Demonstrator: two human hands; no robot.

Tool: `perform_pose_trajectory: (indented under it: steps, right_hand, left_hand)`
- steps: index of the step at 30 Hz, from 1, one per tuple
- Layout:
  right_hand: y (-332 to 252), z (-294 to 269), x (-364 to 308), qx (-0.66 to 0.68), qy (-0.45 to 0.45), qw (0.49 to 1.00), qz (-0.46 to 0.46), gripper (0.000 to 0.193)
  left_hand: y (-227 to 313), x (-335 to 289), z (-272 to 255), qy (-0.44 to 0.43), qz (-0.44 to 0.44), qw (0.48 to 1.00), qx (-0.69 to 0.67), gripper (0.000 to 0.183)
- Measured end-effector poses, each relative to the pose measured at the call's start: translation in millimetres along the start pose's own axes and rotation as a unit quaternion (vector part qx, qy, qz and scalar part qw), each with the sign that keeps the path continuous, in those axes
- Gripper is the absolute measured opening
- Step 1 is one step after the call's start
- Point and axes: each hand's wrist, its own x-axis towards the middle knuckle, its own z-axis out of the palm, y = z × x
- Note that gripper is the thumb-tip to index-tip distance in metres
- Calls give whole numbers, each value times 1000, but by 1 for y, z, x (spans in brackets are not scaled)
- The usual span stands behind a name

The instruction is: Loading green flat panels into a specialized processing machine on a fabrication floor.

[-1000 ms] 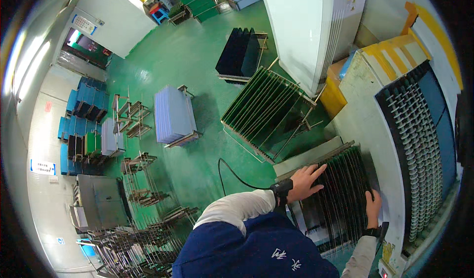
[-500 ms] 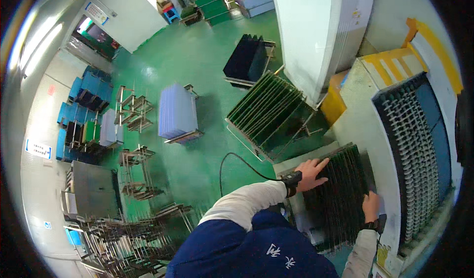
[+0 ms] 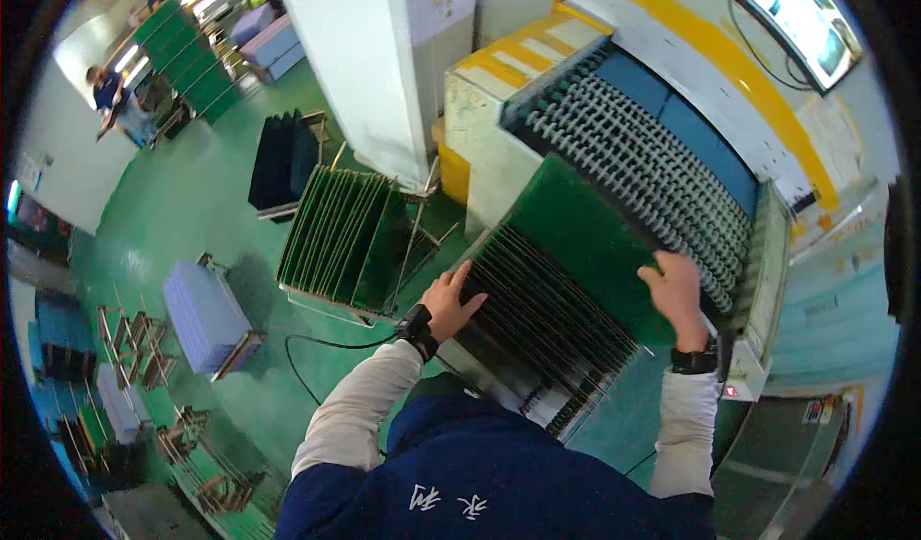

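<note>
A flat green panel point(image 3: 583, 243) leans between a rack of upright thin panels point(image 3: 552, 315) and a machine's roller conveyor point(image 3: 633, 161). My right hand point(image 3: 674, 295) grips the panel's right edge, its fingers curled at the upper corner. The panel's lower edge is beside the rack; whether it touches cannot be told. My left hand point(image 3: 449, 302) is open, fingers spread, at the left end of the rack's panels. It holds nothing.
A second rack of green panels point(image 3: 345, 238) stands left of my rack, before a white pillar point(image 3: 350, 60). Farther off are dark panels point(image 3: 283, 161) and a stack of lilac panels point(image 3: 206, 315). A person point(image 3: 115, 99) stands far left. A screen point(image 3: 791, 17) hangs upper right.
My view has swung right toward the conveyor. My right hand, earlier at the right end of the rack, now has a green panel raised beside the rollers. My left hand stays at the rack.
</note>
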Motion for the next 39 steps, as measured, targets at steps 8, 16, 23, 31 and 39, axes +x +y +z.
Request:
perform_pose_trajectory:
  steps: [8,16,23,31,39]
  right_hand:
    - [-1,-124,-19,268,111,953,86,9]
    - [27,-102,-40,524,207,803,195,25]
    - [59,-14,-78,657,187,645,342,23]
    - [73,28,-89,696,202,577,377,36]
    - [121,79,-68,758,282,463,362,25]
  left_hand:
    - [33,30,-6,128,127,983,-31,73]
    - [104,26,-30,-159,-32,808,-567,63]
    - [74,-8,-37,-331,-154,734,-572,43]
    - [28,-26,-45,-358,-209,702,-579,40]
    - [-11,-39,-83,-329,-155,711,-602,28]
